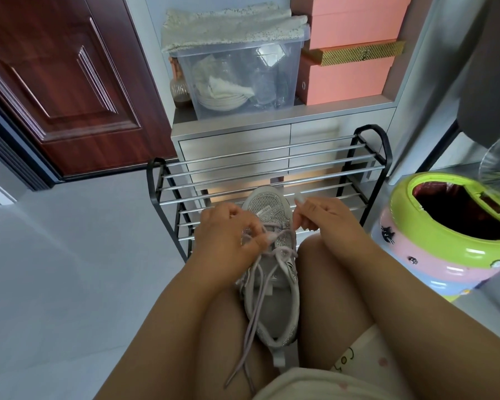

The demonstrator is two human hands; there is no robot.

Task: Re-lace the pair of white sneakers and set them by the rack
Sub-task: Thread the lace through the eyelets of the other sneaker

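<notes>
A pale grey-white sneaker [274,287] with glittery trim lies between my knees, toe pointing at the shoe rack [266,166]. Its lilac lace [256,316] crosses the upper eyelets and two loose ends trail down over my left thigh. My left hand [228,235] grips the shoe's left side at the lacing, fingertips pinching the lace. My right hand [321,213] is just right of the toe, fingers curled and pinching what looks like a lace strand pulled up to the right. Only one sneaker is in view.
The black-framed rack with chrome bars stands directly ahead, against a grey drawer cabinet [234,145] carrying a clear storage bin [237,73] and pink boxes [347,53]. A green-and-pink round bin [445,226] sits at right. A dark red door [55,82] is at left. Grey floor [70,269] spreads left.
</notes>
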